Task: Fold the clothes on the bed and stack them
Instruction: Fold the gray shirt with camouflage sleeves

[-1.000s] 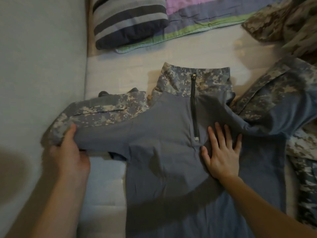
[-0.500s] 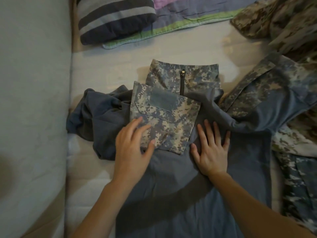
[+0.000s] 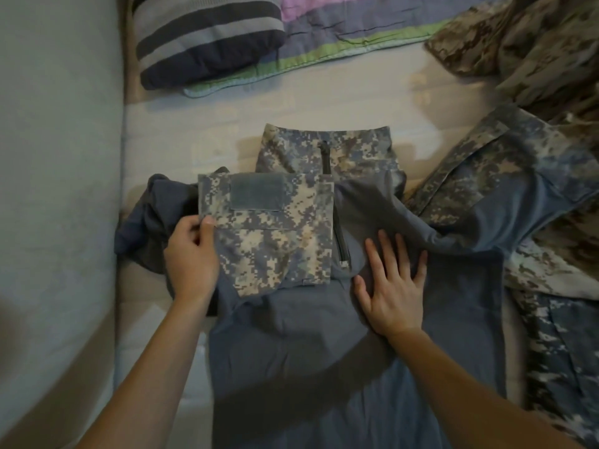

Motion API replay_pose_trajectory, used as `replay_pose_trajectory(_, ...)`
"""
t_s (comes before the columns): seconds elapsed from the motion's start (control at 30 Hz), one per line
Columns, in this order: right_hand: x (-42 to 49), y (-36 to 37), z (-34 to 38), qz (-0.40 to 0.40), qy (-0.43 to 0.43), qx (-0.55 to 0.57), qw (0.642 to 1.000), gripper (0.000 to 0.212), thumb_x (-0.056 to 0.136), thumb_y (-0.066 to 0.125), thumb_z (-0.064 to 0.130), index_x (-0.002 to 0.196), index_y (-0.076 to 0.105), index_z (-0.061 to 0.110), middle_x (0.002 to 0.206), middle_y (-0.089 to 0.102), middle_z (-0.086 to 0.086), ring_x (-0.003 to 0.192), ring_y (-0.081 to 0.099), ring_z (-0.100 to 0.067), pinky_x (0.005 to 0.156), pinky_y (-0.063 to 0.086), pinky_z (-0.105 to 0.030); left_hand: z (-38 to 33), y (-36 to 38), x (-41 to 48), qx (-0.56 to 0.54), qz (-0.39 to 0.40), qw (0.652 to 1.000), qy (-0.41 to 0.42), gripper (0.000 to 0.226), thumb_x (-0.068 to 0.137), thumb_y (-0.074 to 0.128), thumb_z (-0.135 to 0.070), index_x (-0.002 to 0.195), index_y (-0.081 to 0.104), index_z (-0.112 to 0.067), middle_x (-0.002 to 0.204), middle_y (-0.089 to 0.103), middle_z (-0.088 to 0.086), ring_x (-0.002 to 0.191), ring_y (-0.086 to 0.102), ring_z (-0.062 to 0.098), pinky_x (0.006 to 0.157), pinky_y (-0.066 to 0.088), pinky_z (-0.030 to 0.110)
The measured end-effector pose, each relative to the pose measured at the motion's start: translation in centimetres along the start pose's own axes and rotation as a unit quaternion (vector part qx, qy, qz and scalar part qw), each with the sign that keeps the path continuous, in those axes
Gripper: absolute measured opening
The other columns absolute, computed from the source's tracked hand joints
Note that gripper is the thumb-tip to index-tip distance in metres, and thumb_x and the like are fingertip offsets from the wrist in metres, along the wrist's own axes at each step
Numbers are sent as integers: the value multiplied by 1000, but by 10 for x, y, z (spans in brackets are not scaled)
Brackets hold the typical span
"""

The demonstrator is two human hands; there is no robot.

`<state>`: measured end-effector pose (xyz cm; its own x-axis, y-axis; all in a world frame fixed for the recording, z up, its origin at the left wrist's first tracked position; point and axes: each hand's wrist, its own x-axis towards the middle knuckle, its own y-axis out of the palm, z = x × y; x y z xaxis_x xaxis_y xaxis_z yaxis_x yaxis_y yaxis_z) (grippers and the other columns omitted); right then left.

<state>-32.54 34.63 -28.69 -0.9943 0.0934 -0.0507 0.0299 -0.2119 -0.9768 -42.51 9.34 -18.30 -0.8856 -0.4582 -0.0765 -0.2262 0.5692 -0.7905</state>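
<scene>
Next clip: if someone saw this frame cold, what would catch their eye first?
A grey shirt lies spread in the middle of the bed, its camouflage sleeve folded across the chest. The left hand pinches that sleeve's left edge, while the right hand lies flat on the shirt, right of the zipper. A heap of camouflage clothes fills the upper right, and a striped pillow sits at the upper left.

a striped pillow (image 3: 207, 40), in dark and grey bands, lies at top left, its lower edge over a quilt (image 3: 356, 24) banded pink, purple and green. along the left runs a pale grey surface (image 3: 58, 157) (wall or padded side, hard to tell).
</scene>
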Motion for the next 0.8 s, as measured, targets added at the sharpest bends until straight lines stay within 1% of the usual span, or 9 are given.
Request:
replay_pose_trajectory(0.13,-1,3,-2,-2,-2,-1,1000,67,85,36,50,146,28,24,154,29,-3,143,16,-23,115,1,-53,-10,2,-3,78,-45,995,33,35,92,55,-24,125,51,-11,122,58,10,114,51,28,93,35,35)
replay_pose_trajectory(0.2,-1,5,-2,-7,-2,-6,1000,68,85,36,51,146,26,25,155,28,-2,144,16,-23,115,1,-53,-28,13,-23,112,-61,979,161,44,93,51,-27,135,43,-16,140,45,9,132,37,28,108,23,43)
replay_pose_trajectory(0.3,0,4,-2,-1,-3,-10,1000,68,85,37,51,147,25,26,155,24,1,144,16,-23,115,0,-53,-35,47,-66,202,84,907,360,49,100,32,-36,146,31,-19,156,25,2,145,18,22,118,8,45)
replay_pose_trajectory(0.4,-2,5,-2,0,-10,-11,1000,67,85,38,52,146,27,27,155,27,0,144,17,-22,115,2,-54,-6,75,-69,290,167,886,320,57,97,19,-43,148,27,-19,157,18,4,146,17,25,118,9,49)
replay_pose_trajectory(0.57,0,-17,5,44,-15,5,999,62,88,38,53,145,32,28,155,24,4,146,14,-20,115,3,-52,29,100,-54,262,142,895,331,57,98,17,-44,147,30,-17,155,27,6,143,21,23,117,6,44)
replay_pose_trajectory(0.63,-1,-36,5,56,-18,106,993,56,89,44,49,141,40,29,153,24,12,145,16,-17,117,4,-44,32,103,-54,245,137,901,331,58,99,16,-45,147,28,-16,155,26,5,143,20,23,118,6,45)
replay_pose_trajectory(0.67,1,-52,2,40,-2,194,980,47,89,50,42,133,52,27,145,36,14,140,32,-16,115,16,-38,33,103,-53,238,131,904,329,58,98,16,-45,147,29,-16,155,26,5,143,21,24,117,7,45)
replay_pose_trajectory(0.73,7,-92,-20,-93,65,318,941,26,86,57,32,109,65,22,115,60,14,107,60,-9,94,44,-27,33,104,-52,231,126,908,327,59,98,17,-45,146,33,-14,154,28,6,143,23,25,116,10,47)
replay_pose_trajectory(0.8,24,-136,-56,-233,158,309,908,23,87,56,34,106,59,23,101,60,8,92,59,-7,79,49,-21,31,103,-53,222,129,910,325,59,97,18,-44,144,36,-13,153,31,8,142,24,26,116,11,48)
